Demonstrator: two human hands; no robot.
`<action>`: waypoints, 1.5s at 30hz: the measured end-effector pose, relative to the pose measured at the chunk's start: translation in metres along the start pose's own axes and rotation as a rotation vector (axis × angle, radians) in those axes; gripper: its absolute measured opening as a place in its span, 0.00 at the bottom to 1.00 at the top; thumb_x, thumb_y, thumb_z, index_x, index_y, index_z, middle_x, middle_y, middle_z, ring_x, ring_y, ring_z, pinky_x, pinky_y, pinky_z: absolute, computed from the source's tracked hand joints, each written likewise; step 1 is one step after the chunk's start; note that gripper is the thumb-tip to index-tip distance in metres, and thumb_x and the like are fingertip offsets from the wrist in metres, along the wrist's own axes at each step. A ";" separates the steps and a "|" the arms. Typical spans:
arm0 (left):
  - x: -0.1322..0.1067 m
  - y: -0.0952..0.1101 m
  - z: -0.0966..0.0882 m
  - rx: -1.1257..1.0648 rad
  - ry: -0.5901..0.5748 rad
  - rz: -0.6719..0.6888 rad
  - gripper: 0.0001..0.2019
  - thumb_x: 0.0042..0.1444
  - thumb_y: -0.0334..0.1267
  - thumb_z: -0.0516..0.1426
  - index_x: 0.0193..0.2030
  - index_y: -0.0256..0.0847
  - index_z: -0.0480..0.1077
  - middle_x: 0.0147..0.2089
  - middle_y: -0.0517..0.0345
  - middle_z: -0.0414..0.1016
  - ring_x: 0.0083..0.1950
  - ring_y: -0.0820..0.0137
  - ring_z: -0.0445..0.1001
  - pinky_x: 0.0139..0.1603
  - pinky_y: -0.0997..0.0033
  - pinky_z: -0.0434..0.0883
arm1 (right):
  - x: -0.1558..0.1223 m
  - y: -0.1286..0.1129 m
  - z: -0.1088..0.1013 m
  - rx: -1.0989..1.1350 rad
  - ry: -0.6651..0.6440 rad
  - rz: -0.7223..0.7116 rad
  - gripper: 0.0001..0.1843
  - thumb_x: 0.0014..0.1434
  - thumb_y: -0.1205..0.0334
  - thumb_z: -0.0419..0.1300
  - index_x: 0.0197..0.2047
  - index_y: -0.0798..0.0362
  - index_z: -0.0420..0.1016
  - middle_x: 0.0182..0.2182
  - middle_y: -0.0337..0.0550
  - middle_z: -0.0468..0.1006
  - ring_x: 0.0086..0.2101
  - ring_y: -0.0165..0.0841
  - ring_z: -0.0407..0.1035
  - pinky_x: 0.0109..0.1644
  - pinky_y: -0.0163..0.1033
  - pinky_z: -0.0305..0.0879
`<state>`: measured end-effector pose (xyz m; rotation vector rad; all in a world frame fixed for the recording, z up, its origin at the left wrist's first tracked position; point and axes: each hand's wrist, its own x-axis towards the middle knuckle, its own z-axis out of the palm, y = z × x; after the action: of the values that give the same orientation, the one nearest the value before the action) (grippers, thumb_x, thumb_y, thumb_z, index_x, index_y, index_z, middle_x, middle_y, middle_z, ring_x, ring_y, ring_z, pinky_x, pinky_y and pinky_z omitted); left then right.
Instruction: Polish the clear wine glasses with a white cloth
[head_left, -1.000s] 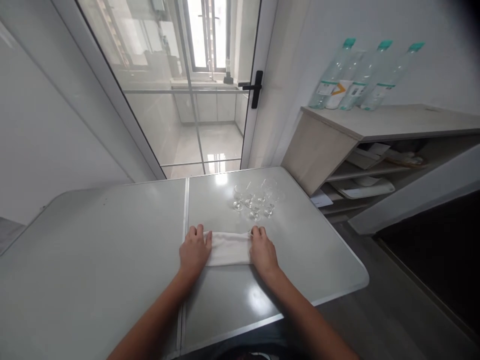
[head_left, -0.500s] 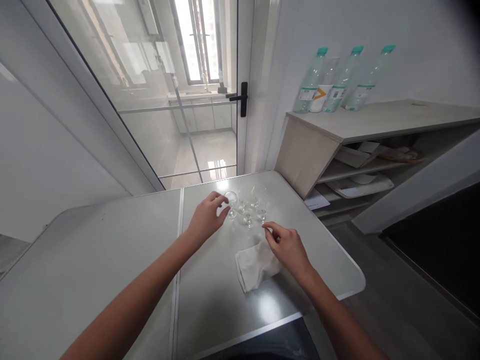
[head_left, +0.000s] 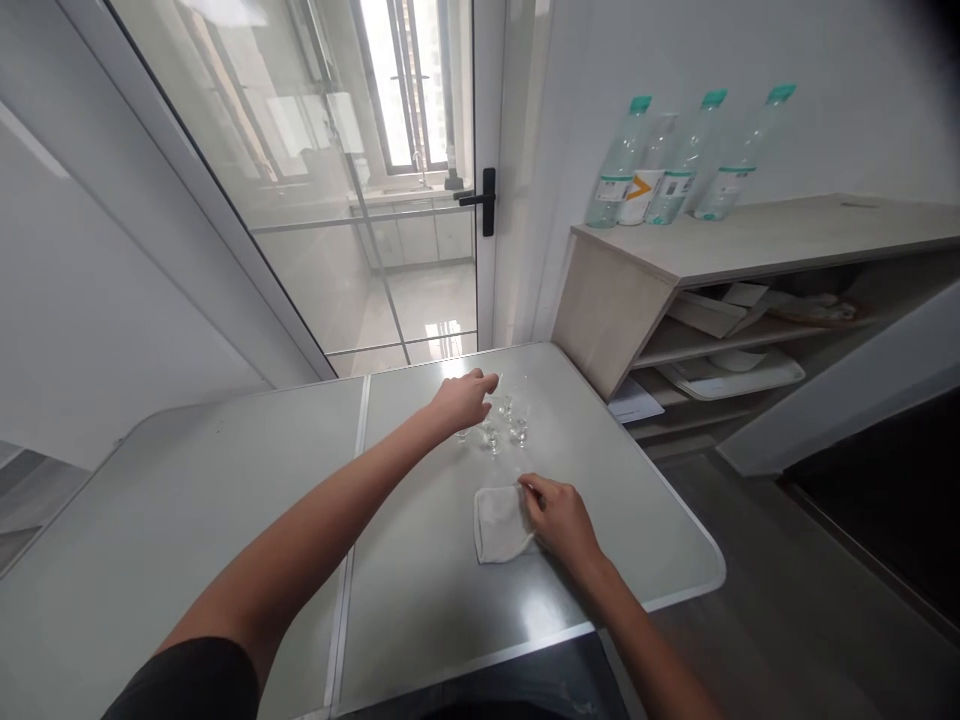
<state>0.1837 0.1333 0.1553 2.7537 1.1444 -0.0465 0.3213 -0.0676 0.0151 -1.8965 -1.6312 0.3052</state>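
Observation:
Several small clear stemmed glasses (head_left: 519, 432) stand in a group on the table's far part. My left hand (head_left: 463, 400) reaches over the left side of this group, thumb and forefinger apart with a gap between them. It hides some of the glasses, and I see nothing held in it. Nearer to me, a folded white cloth (head_left: 499, 525) lies flat on the table. My right hand (head_left: 561, 515) is at its right edge, fingers curled and thumb and forefinger pinched at the cloth's upper right corner.
The pale grey table (head_left: 247, 500) has a metal seam (head_left: 347, 590) and a raised rim. Several plastic bottles (head_left: 679, 180) stand on a wooden shelf unit (head_left: 615, 310) at the right, with papers and a tray (head_left: 739, 378) inside. A glass door with a black handle (head_left: 488, 202) is behind.
My left hand has moved right, further over the glasses. My right hand has come slightly nearer and left, and the cloth now lies flatter.

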 end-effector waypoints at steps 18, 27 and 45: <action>0.010 -0.015 0.000 -0.034 -0.116 -0.125 0.14 0.50 0.22 0.62 0.41 0.38 0.85 0.45 0.45 0.83 0.42 0.59 0.83 0.42 0.66 0.77 | -0.009 0.009 0.013 -0.020 -0.033 -0.030 0.16 0.67 0.60 0.53 0.41 0.46 0.84 0.31 0.43 0.85 0.34 0.37 0.79 0.35 0.35 0.62; -0.058 -0.081 -0.034 -0.081 -0.011 -0.205 0.16 0.50 0.21 0.61 0.41 0.41 0.85 0.43 0.51 0.85 0.43 0.63 0.82 0.47 0.68 0.77 | -0.011 0.018 0.018 -0.027 -0.063 -0.029 0.17 0.68 0.56 0.53 0.43 0.47 0.83 0.38 0.44 0.87 0.37 0.41 0.81 0.40 0.39 0.66; -0.264 -0.273 -0.021 0.085 -0.106 -0.742 0.12 0.48 0.32 0.61 0.38 0.45 0.84 0.45 0.54 0.86 0.47 0.58 0.82 0.47 0.68 0.72 | -0.013 0.029 0.026 -0.072 -0.060 0.006 0.16 0.67 0.51 0.55 0.44 0.44 0.84 0.40 0.41 0.88 0.36 0.41 0.82 0.37 0.40 0.66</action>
<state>-0.1965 0.1411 0.1631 2.1914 2.0839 -0.3249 0.3283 -0.0737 -0.0250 -1.9634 -1.6977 0.3124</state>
